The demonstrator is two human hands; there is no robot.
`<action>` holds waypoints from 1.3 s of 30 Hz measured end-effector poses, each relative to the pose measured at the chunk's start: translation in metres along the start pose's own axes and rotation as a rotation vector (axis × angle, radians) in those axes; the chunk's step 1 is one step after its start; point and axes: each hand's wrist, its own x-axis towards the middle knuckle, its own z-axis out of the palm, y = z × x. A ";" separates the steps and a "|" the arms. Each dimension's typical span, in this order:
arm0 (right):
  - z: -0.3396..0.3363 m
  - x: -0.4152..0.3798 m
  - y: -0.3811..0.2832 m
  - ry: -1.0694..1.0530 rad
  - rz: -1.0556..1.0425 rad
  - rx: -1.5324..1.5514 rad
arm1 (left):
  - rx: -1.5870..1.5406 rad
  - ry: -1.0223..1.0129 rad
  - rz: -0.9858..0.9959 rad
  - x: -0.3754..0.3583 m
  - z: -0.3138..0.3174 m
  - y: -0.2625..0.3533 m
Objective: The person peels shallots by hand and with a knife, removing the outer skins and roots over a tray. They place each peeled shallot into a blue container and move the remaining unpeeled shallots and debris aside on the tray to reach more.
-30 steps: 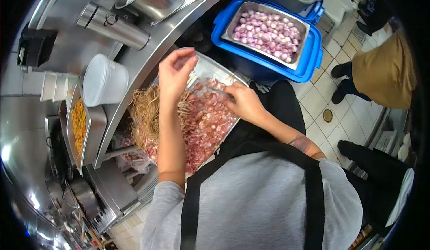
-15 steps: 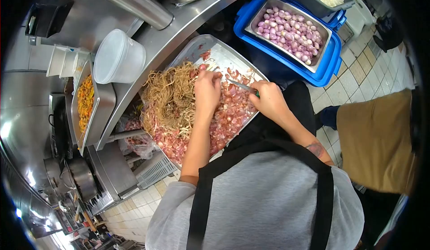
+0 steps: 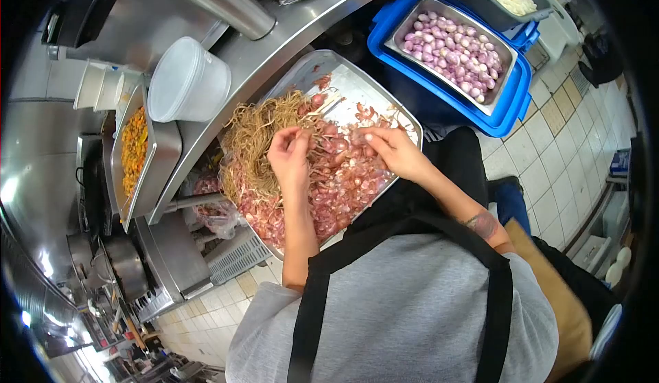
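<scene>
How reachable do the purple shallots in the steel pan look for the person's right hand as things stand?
Probably yes: the right hand is the nearer one, the shallots lie uncovered in the steel pan, and nothing visible blocks the way.

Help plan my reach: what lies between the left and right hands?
In the head view, reddish bulbs in the tray lie between left hand and right hand.

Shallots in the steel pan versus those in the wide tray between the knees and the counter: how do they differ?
Pan shallots are pale purple and white, while tray shallots are redder and browner.
Pan shallots look smooth and peeled; many tray shallots show papery skins.
Pan shallots lie without visible debris, whereas tray shallots lie among loose skins beside a tangle of stringy roots.
Both are loose heaps.
</scene>
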 end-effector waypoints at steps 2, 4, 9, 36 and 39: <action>0.012 0.006 0.004 -0.225 0.254 0.271 | -0.206 0.016 -0.100 -0.013 -0.024 -0.006; 0.024 0.010 -0.005 -0.335 0.332 0.399 | -0.243 0.052 -0.174 -0.026 -0.027 -0.002; 0.049 0.021 -0.002 -0.440 0.514 0.698 | -0.307 0.060 -0.201 -0.038 -0.027 -0.017; 0.040 0.027 0.000 -0.397 0.470 0.520 | 0.860 0.112 0.347 -0.044 -0.003 -0.002; 0.045 0.030 0.002 -0.365 0.420 0.455 | 0.876 0.124 0.416 -0.044 -0.004 -0.005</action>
